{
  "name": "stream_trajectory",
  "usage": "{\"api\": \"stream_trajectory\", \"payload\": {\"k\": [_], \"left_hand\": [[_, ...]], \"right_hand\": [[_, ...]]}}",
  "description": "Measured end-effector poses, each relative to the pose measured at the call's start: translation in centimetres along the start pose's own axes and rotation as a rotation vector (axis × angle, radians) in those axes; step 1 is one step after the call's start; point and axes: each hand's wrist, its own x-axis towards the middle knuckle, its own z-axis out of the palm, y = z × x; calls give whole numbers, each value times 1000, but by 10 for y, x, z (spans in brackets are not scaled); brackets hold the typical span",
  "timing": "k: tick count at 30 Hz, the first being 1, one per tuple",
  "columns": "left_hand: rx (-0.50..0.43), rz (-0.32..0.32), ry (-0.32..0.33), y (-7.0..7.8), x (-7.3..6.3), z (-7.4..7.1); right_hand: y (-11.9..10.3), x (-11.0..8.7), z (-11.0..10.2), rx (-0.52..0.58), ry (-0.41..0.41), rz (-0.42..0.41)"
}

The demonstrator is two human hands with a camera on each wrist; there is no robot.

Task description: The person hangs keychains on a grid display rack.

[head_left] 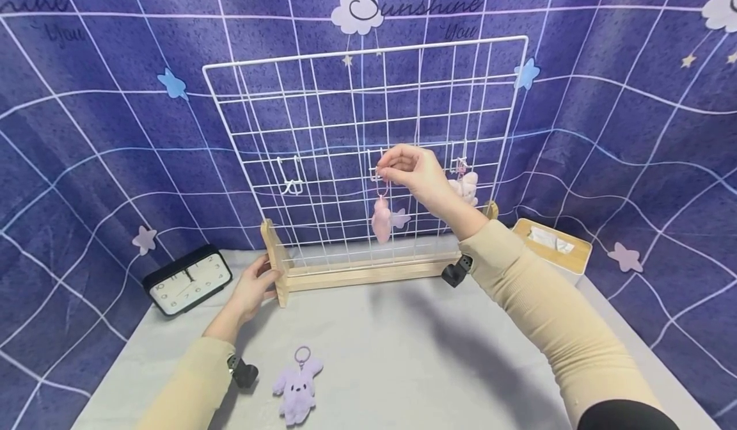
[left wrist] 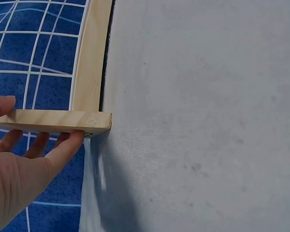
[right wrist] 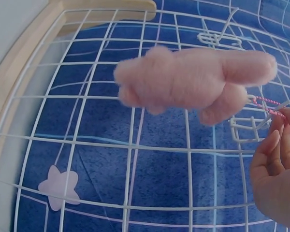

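My right hand [head_left: 417, 174] pinches the pink bead chain [right wrist: 266, 101] of a pink plush keychain [right wrist: 179, 79] at the middle white hook [right wrist: 246, 130] on a white wire grid [head_left: 345, 123]. The plush dangles below my fingers, in front of the grid. Whether the chain is over the hook's prong is hard to tell. With thumb on one side and fingers on the other, my left hand [head_left: 251, 289] holds the wooden end support [left wrist: 58, 118] of the grid stand. On the table lies a purple plush keychain [head_left: 297, 391], its ring toward the stand.
Another hook [head_left: 292, 187] sits on the grid's left side. A white plush keychain [head_left: 469, 188] hangs at the right, partly behind my right hand. A black-framed clock [head_left: 187, 279] stands left of the stand, and a wooden tray [head_left: 567, 260] lies at the right. Behind is a blue curtain [head_left: 604, 116].
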Motion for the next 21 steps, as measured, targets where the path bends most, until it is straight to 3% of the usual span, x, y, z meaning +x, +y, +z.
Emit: {"api": "stream_trajectory", "payload": {"k": [21], "left_hand": [[1, -14, 7, 1, 1, 0]], "right_hand": [[17, 5, 0, -49, 64, -12]]}}
